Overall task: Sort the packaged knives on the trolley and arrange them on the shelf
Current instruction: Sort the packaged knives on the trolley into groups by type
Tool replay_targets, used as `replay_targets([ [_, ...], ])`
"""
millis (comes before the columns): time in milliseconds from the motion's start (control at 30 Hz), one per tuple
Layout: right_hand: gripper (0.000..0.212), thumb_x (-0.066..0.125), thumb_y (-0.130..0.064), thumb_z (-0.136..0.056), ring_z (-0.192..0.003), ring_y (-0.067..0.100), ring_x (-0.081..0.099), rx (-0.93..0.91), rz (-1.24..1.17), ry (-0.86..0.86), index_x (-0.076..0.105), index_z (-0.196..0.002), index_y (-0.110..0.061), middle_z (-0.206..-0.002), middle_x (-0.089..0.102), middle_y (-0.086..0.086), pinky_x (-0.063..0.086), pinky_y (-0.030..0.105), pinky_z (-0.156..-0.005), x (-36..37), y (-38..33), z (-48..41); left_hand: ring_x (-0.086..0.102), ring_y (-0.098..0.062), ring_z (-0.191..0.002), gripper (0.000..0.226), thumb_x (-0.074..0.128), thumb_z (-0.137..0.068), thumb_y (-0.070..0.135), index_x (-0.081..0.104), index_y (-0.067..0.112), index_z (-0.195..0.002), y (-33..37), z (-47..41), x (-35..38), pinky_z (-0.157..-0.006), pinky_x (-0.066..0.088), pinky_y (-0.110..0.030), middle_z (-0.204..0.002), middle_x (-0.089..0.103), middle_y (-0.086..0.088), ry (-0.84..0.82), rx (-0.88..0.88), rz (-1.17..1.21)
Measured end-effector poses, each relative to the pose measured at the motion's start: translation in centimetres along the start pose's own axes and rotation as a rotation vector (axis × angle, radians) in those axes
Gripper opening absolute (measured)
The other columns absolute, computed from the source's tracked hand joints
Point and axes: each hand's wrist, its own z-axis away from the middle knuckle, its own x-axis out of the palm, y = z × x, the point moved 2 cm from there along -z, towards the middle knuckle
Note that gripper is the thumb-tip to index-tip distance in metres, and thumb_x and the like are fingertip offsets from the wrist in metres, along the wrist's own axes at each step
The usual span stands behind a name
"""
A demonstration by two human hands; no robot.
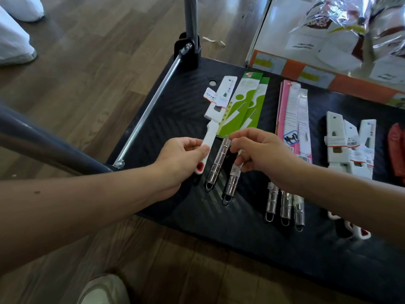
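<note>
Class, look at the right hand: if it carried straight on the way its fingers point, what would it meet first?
The right hand points left, its fingers at the top of a steel handle. Past that, it would probably meet the white knife in the left hand, though depth is unclear.

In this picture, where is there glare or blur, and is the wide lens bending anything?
Head view: glare on the foil bags on the shelf and on the steel knife handles; print on the pink packages is too soft to read; the trolley push bar bows near the frame edge; both forearms stretch wide.
</note>
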Motion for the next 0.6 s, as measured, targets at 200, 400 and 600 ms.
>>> replay_targets([
  [200, 0.028, 0.054, -0.031, -0.090, -0.052, 0.008, 0.050, 0.091, -0.247, -0.049, 0.062, -0.101, -0.006, -0.079, 0.056, 0.001, 0.046, 0.017, -0.046, -0.4, 0.0, 0.6, 0.059, -0.018, -0.074, 0.013, 0.054, -0.090, 0.009, 0.061, 0.004, -0.100, 0.3, 0.6, 2.9, -0.074, 0.050, -0.030, -0.083, 0.063, -0.007, -0.077, -0.002, 0.154],
  [400, 0.020, 0.052, -0.028, -0.091, -0.047, 0.005, 0.048, 0.051, -0.249, 0.001, 0.061, -0.084, -0.011, -0.063, 0.057, -0.001, 0.044, 0.014, -0.044, -2.2, 0.6, 1.6, 0.059, -0.012, -0.074, 0.005, 0.058, -0.088, 0.010, 0.062, 0.012, -0.088, 0.2, 2.0, 5.7, -0.078, 0.050, -0.027, -0.079, 0.065, -0.001, -0.195, 0.023, 0.119],
  [600, 0.023, 0.052, -0.026, -0.092, -0.054, 0.010, 0.048, 0.062, -0.234, 0.070, 0.062, -0.092, -0.006, -0.069, 0.056, 0.004, 0.044, 0.018, -0.049, -4.6, 2.0, 2.6, 0.055, -0.011, -0.069, 0.011, 0.052, -0.092, 0.022, 0.056, 0.017, -0.083, 0.7, 1.9, 8.1, -0.065, 0.048, -0.022, -0.078, 0.059, 0.000, -0.172, 0.031, 0.086],
])
